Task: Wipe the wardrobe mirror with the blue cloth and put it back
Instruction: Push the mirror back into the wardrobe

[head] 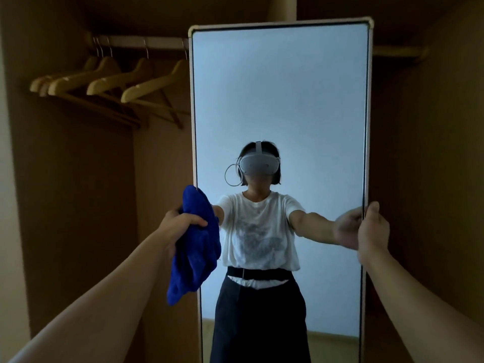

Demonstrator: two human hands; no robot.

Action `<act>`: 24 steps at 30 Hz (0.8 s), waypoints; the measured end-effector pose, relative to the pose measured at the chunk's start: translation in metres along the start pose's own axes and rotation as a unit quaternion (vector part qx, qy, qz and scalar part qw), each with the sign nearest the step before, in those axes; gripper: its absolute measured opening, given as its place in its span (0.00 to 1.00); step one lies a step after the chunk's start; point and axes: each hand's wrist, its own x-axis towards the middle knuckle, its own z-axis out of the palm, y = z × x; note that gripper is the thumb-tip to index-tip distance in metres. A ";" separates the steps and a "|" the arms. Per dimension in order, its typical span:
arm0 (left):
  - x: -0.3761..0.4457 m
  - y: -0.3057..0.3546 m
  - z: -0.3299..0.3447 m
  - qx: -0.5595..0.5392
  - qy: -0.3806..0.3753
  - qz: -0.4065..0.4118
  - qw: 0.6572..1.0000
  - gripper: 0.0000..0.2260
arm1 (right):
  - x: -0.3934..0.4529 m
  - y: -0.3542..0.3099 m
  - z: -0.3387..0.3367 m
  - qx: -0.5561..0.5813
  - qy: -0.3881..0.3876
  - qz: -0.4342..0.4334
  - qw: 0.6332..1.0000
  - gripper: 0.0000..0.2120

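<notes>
- Tall rectangular wardrobe mirror (280, 100) with a pale frame and rounded corners stands upright in the middle of the view, inside a brown wooden wardrobe (73, 192).
- Left hand (180, 226) is closed around a bunched deep-blue terry cloth (195, 247); fingers wrap over the upper part of the bundle and the loose remainder hangs below the fist.
- The blue cloth sits at the mirror's left edge, at about mid-height, overlapping the frame and the margin of the glass. Whether it presses on the glass cannot be told.
- Right hand (373, 231) is clasped on the mirror's right edge at about the same height, thumb on the front side of the frame, fingers going round behind it.
- Both forearms are extended forward, bare.
- The glass reflects the person in a white short-sleeved shirt, dark skirt and grey headset, arms spread towards both edges, with a pale wall behind.
- A light wooden hanging rail (141, 43) runs across the upper left of the wardrobe, touching the mirror's frame line in view.
- Several empty light wooden coat hangers (110, 79) hang from that rail by metal hooks, grouped left of the mirror.
- Lighting is dim; the wardrobe panels to the right show no detail.
</notes>
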 end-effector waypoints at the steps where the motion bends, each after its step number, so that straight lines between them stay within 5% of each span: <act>1: 0.001 0.003 0.000 0.000 0.000 0.003 1.000 0.24 | -0.001 -0.008 0.003 -0.001 -0.001 -0.024 1.000 0.28; 13: 0.020 0.064 -0.001 -0.002 0.010 0.044 0.999 0.13 | 0.010 -0.019 0.018 0.001 0.034 -0.104 0.994 0.27; 20: 0.032 0.111 -0.005 0.011 -0.016 0.029 0.999 0.29 | 0.014 -0.015 0.018 -0.018 0.049 -0.106 0.993 0.27; 24: 0.032 0.137 -0.002 0.005 -0.011 0.043 0.999 0.29 | 0.015 -0.013 0.018 -0.016 0.050 -0.111 0.992 0.27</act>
